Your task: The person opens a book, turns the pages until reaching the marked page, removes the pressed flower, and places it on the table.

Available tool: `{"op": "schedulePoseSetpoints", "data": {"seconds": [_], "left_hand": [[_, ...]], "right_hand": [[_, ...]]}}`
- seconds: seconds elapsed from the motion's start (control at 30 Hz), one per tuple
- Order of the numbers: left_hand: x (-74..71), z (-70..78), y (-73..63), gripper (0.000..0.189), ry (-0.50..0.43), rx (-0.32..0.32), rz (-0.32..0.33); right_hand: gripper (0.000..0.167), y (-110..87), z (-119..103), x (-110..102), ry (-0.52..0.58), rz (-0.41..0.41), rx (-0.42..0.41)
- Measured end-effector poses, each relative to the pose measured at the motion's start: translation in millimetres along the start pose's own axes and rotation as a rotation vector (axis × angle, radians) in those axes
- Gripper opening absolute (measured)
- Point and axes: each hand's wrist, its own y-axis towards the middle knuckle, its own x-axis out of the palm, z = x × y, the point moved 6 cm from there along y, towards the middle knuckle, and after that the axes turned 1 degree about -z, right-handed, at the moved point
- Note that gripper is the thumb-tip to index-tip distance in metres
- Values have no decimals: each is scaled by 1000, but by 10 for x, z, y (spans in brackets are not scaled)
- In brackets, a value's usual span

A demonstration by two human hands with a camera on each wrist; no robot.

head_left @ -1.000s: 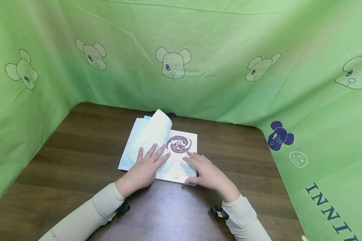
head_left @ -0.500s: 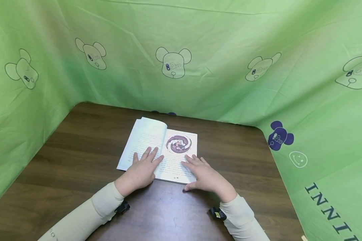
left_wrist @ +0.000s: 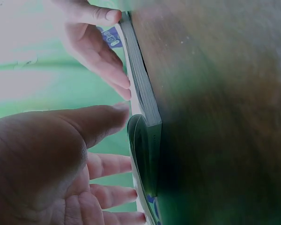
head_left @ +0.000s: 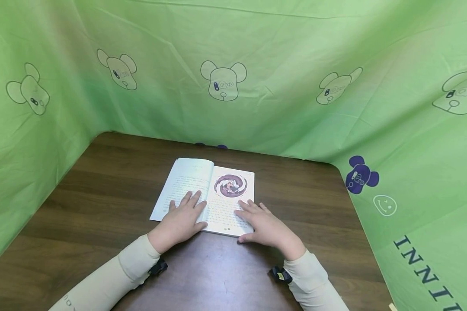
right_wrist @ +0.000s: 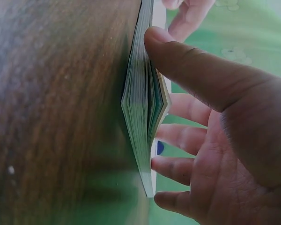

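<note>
An open book (head_left: pixel 222 211) lies on the wooden table, with a purple swirl picture above printed text on its right page. The left page (head_left: pixel 192 172) carries lines of print and curves up toward the spine. My left hand (head_left: pixel 180 222) rests on the lower left page with fingers spread, its thumb near the spine. On the lower right corner lies my right hand (head_left: pixel 267 226), fingers extended over the page. In the right wrist view, the thumb (right_wrist: pixel 161 40) of that hand touches the front edge of the thick page block (right_wrist: pixel 139 93).
The brown wooden table (head_left: pixel 101 194) surrounds the book. A green cloth (head_left: pixel 171 99) printed with bear heads hangs behind it and at both sides. A small pale object (head_left: pixel 392 307) shows at the lower right edge of the table.
The lifted, curling leaf has come down flat onto the left side. My left hand has slid slightly left and down with it. The right hand has shifted a little toward the book's front edge.
</note>
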Motion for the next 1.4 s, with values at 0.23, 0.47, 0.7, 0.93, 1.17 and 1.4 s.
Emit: {"op": "schedulePoseSetpoints", "data": {"seconds": [0.23,0.47,0.7,0.93,1.17,1.4], "left_hand": [[-16,-9,15,65,12,6,15],[-26,-12,23,65,18,9,21],[-22,-8,32,68,-6,0,24],[0,9,29,79,-12,-5,33],[-8,25,25,90,-2,5,51],[-3,24,28,82,6,4,83]], "right_hand": [[70,-14,-1,-53,8,9,-23],[25,-54,-8,-125,-50,29,-110],[5,-64,4,-179,-44,59,-156],[7,-39,45,-215,-46,151,-144],[8,-33,98,-281,-13,283,-44],[12,-49,53,-362,-94,416,-9]]}}
